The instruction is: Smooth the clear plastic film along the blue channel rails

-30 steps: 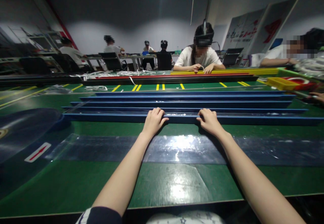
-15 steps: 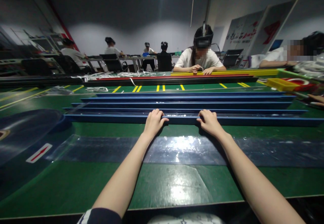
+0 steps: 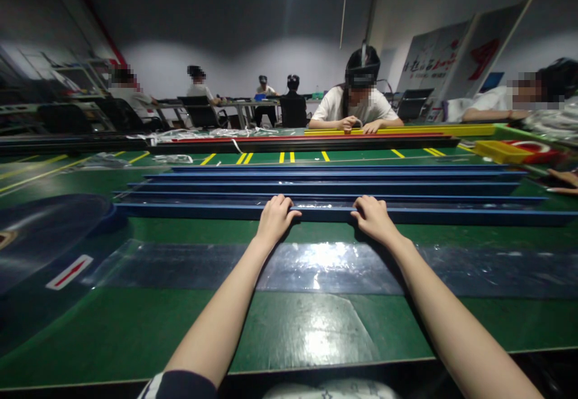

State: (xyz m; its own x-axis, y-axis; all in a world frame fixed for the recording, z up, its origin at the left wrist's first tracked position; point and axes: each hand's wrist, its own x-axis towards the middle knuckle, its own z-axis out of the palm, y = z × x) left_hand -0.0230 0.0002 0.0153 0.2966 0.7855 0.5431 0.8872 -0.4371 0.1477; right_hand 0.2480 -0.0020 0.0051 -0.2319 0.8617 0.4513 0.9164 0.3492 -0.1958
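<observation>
Both hands grip the nearest of several long blue channel strips that lie side by side across the table. My left hand [image 3: 276, 215] is closed over this blue strip [image 3: 323, 213] left of its middle, thumb on the near face and fingers over the top edge. Farther right, my right hand [image 3: 371, 213] holds the same strip in a like way. Between me and the strips runs a flat band of clear plastic film [image 3: 293, 269]. It comes off a large film roll [image 3: 40, 236] at the left, which bears a label [image 3: 70, 272] with a red arrow.
Beyond the blue strips lie black strips [image 3: 293, 145], a red strip [image 3: 316, 138] and a yellow strip [image 3: 442, 130]. A yellow tray [image 3: 503, 151] stands at the right. Across the table a person [image 3: 356, 107] leans over the yellow strip; another person's hand [image 3: 564, 181] shows at the right edge.
My hands stay in place on the blue strip. At the right edge the other person's hand has shifted slightly. The person opposite has moved a hand a little.
</observation>
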